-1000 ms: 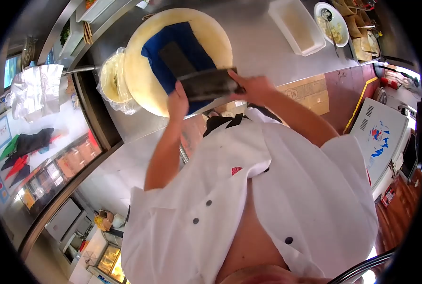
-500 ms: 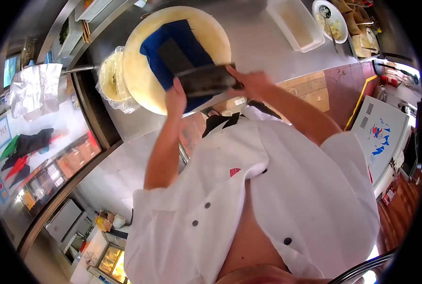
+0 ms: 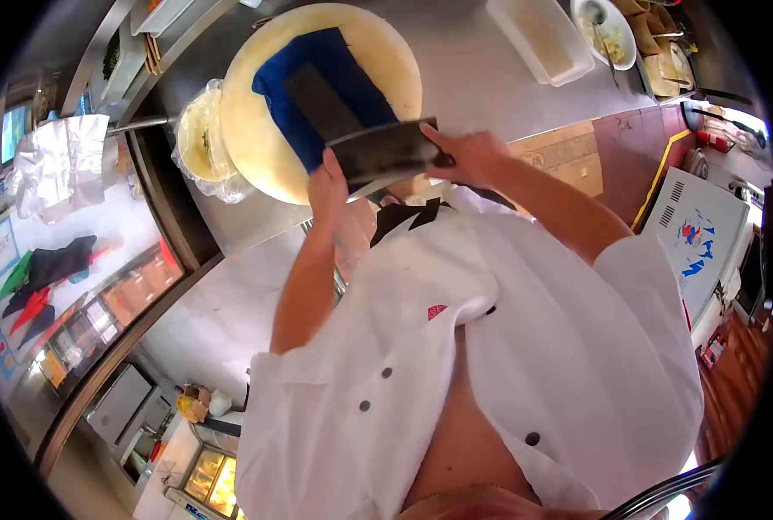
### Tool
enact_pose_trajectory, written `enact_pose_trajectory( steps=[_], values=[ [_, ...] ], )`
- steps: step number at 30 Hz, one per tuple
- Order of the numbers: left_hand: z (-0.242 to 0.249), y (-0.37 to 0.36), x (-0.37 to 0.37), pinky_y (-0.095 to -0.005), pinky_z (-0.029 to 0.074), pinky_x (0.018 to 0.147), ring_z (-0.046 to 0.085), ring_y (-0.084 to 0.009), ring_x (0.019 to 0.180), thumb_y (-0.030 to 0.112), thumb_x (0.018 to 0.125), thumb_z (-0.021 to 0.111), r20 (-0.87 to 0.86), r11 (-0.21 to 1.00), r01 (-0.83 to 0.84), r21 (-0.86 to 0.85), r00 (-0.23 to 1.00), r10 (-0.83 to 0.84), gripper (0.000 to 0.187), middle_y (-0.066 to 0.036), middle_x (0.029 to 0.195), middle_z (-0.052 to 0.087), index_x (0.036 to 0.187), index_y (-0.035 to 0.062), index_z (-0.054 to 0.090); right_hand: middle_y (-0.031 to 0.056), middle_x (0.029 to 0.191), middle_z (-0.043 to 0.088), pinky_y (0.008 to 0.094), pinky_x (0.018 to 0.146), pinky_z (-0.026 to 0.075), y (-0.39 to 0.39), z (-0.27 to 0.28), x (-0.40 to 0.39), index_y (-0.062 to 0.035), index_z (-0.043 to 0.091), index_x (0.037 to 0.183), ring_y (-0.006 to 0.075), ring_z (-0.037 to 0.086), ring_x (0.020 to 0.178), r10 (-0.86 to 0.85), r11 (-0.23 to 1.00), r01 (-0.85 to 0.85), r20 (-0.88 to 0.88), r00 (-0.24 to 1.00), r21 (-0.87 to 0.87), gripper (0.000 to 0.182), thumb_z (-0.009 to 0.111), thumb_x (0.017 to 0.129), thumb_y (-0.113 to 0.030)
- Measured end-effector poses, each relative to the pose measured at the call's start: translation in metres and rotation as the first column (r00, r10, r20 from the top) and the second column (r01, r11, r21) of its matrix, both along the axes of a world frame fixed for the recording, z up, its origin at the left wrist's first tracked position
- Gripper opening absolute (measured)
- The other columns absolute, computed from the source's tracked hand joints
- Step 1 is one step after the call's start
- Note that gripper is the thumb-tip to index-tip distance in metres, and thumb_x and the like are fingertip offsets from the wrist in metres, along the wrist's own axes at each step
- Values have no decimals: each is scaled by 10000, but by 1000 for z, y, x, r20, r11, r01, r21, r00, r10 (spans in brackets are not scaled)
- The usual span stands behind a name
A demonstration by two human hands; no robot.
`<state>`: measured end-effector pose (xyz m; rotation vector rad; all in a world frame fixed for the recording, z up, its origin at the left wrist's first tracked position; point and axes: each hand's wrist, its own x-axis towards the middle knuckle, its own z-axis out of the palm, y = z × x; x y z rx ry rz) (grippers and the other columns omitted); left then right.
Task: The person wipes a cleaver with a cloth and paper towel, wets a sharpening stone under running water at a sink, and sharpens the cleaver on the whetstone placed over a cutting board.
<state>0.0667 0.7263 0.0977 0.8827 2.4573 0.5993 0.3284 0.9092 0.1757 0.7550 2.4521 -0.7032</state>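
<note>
My right hand [image 3: 473, 158] grips the right end of a dark, broad-bladed cleaver [image 3: 388, 154]. At the other end of the blade, my left hand [image 3: 327, 186] holds the left edge with the thumb up along it. The cleaver is tilted over the near end of a dark grey whetstone [image 3: 317, 100], and covers that end from sight. Under the stone lies a folded blue cloth [image 3: 365, 87]. The cloth rests on a thick round chopping board [image 3: 247, 113], whose near edge is close to my left wrist.
Left of the board sits a plastic-lined bowl [image 3: 197, 143]. A translucent tub [image 3: 542, 43] and a white bowl with a spoon [image 3: 616, 39] stand on the steel counter [image 3: 464, 78] at the right. Cardboard [image 3: 564, 160] shows below the counter edge.
Both hands and the cleaver have shifted slightly right and towards my body. The whetstone, cloth and board stay in place, with a small camera shift.
</note>
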Motion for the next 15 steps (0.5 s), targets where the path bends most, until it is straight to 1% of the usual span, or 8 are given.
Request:
enact_pose_trajectory(
  steps=[2,4,6,8,10,12,13,15],
  values=[
    [2,9,-7,-549,504,944,652,-523,1035,591,1084,226,-45,999,33,-8,998,-33,822,-339,1040,697,1021,-45,743,163,994,753,457,845,563,-2,19,-6,-305,249,1647,364,729,959,31,999,-33,104,994,12,920,489,915,-807],
    [5,31,-29,-566,516,918,659,-529,997,581,1085,227,-43,994,42,-101,998,-46,823,-334,1000,702,975,-41,754,162,984,755,463,836,565,16,-2,-24,-305,251,1647,367,732,941,-22,999,22,-7,1000,45,933,492,905,-818],
    [15,70,-57,-564,519,897,672,-519,972,570,1082,253,-48,1000,-8,7,999,9,821,-325,963,710,919,-60,753,115,910,763,455,746,574,43,-15,-57,-333,234,1648,362,730,824,-27,987,40,-86,996,155,939,486,894,-833],
    [13,88,-84,-555,519,897,671,-519,996,580,1078,245,-39,998,-17,-68,999,14,830,-319,964,718,953,-64,752,115,894,762,457,739,577,50,-18,-72,-353,244,1643,364,728,816,-42,985,56,-88,995,162,929,473,890,-845],
    [16,77,-69,-547,518,905,668,-515,1013,582,1079,239,-25,999,-34,7,999,34,827,-321,983,717,988,-60,752,118,896,761,458,747,576,54,-17,-74,-360,243,1642,365,727,821,-38,983,46,-49,998,177,936,471,882,-855],
    [21,46,-30,-502,487,968,654,-499,1099,591,1082,262,74,994,-84,62,994,79,832,-341,1035,710,1042,-94,734,149,945,744,467,780,575,33,-2,-43,-306,250,1646,351,728,889,-1,995,1,3,1000,96,970,483,878,-852],
    [9,22,-12,-499,484,980,648,-499,1111,593,1081,265,59,997,-70,26,996,68,828,-341,1046,707,1045,-87,735,143,946,744,475,781,567,19,-5,-22,-299,250,1646,366,724,888,3,1000,-1,-60,998,30,943,493,899,-821],
    [8,3,-3,-512,491,971,648,-507,1091,589,1081,262,40,999,-30,-29,999,31,816,-335,1047,707,1038,-72,739,141,942,747,473,795,563,-1,3,-2,-299,249,1646,370,724,895,-21,999,21,1,1000,-48,934,514,904,-799]
  ],
)
